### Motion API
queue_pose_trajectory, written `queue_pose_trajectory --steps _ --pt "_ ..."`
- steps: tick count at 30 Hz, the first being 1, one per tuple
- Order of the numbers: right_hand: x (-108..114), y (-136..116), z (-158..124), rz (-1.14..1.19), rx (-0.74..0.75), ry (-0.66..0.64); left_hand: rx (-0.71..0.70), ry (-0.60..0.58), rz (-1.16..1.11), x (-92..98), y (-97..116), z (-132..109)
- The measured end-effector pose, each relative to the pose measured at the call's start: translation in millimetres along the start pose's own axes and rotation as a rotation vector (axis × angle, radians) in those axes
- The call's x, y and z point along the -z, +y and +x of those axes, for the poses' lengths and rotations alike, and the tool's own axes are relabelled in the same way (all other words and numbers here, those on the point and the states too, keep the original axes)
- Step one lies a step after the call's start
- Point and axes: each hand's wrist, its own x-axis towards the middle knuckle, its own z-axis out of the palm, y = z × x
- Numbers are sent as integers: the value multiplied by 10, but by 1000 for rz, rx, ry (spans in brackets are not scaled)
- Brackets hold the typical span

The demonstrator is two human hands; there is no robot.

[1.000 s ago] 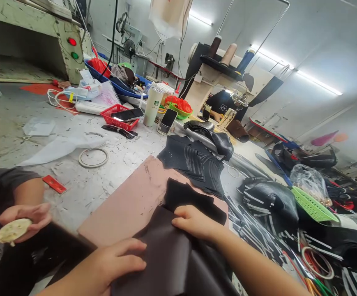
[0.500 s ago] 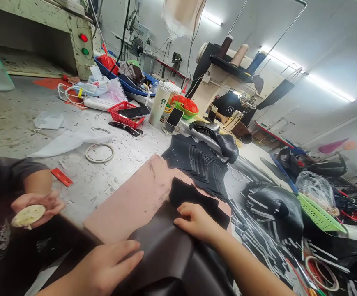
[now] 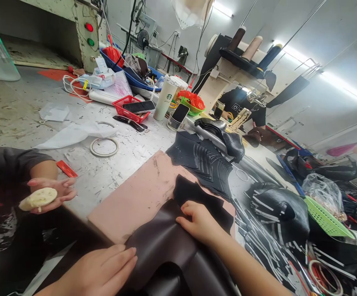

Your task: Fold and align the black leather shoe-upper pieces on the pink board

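- The lower part of the smooth dark-brown leather-like sheet (image 3: 162, 232) is cut off by the bottom edge of the view, and its folds there run into black shadow that is hard to make out.
- The thumb of the left hand (image 3: 100, 265) is out of sight; the right hand (image 3: 198, 222) hides part of the sheet's upper side.
- At the left edge, a co-worker's body is cut off; one open hand (image 3: 61, 196) of theirs bears a pale, oval, speckled piece (image 3: 41, 199) that I cannot identify.
- Left hand: fingers stretched out and close together, touching the sheet's left margin; whether it grips cannot be told.
- Right hand: fingers curled, thumb and forefinger tips slightly apart on the sheet's upper part; whether they pinch it cannot be told.
- The sheet lies between the two hands and toward the viewer, its upper part over a flat pink board (image 3: 135, 193).
- Just beyond the right hand, a matte black cut piece (image 3: 192, 195) lies on the board, partly covered.
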Motion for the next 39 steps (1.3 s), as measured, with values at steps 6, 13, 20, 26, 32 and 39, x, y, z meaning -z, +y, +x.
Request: queue_pose_trajectory --steps 6,13,20,26,32,39 --pt "3 -38 -8 -64 -4 -16 -28 -64 62 77 25 131" --pt "9 -72 11 -103 -1 -21 -51 -81 68 243 14 332" --pt "23 -100 17 -157 -12 -35 17 -27 104 102 86 295" --pt "12 -103 11 -180 -11 -33 6 -261 196 87 145 109" --pt "-7 -89 4 -192 -1 -30 -5 -196 274 145 227 33" --pt "0 -93 0 -195 10 -27 14 -156 290 263 264 143"
